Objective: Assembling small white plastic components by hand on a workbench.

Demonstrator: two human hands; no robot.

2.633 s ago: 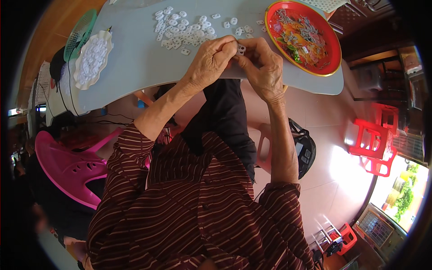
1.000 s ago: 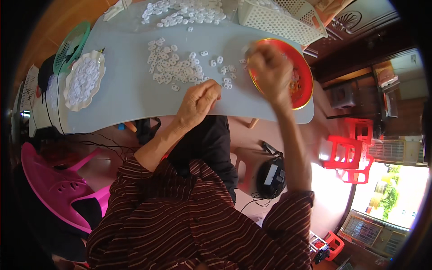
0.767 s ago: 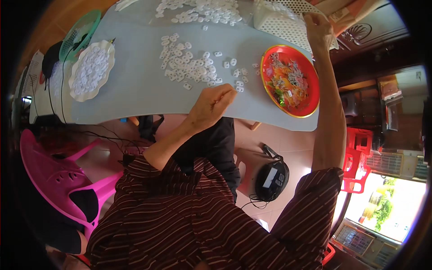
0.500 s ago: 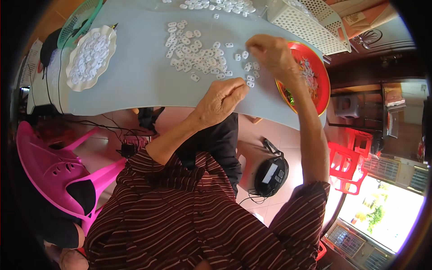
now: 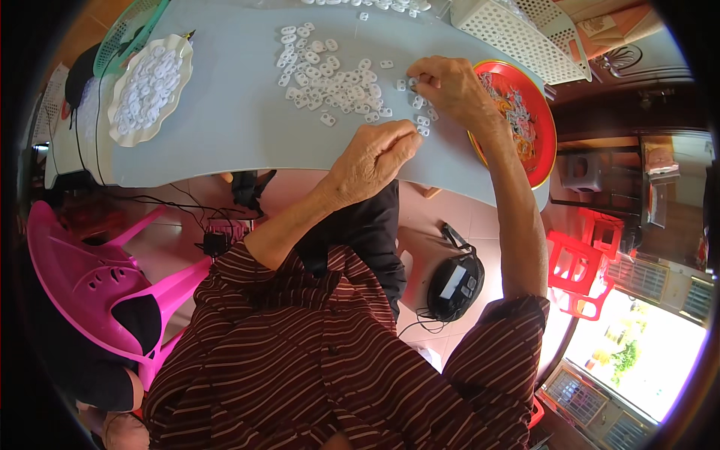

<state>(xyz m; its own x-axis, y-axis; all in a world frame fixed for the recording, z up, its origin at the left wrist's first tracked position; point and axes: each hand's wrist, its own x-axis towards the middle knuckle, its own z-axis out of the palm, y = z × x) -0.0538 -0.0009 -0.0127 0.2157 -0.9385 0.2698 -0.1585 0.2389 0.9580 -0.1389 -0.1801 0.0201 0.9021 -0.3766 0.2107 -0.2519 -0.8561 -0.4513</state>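
Note:
Small white pieces with two holes each (image 5: 341, 86) lie in a loose pile on the grey table (image 5: 232, 97). My left hand (image 5: 375, 157) is closed at the table's near edge, thumb pressed to the curled fingers; what it holds, if anything, is hidden. Beside its fingertips sits a short group of white pieces (image 5: 423, 121). My right hand (image 5: 454, 88) reaches over that group's far end, thumb and fingers pinched together at the pieces there. Whatever is between them is too small to make out. Under my right wrist stands a red round tray (image 5: 547, 135) holding small silvery and coloured bits.
A cream wavy-edged dish (image 5: 126, 137) heaped with white pieces stands at left, near a green basket (image 5: 112, 60). A white perforated basket (image 5: 517, 49) is at the far right. A pink chair (image 5: 82, 277) and a black bag (image 5: 455, 285) are below the table.
My right hand has come down and lowered its fingertips onto the small white pieces. My left hand has shifted only slightly, staying closed. The whole view has tilted a little.

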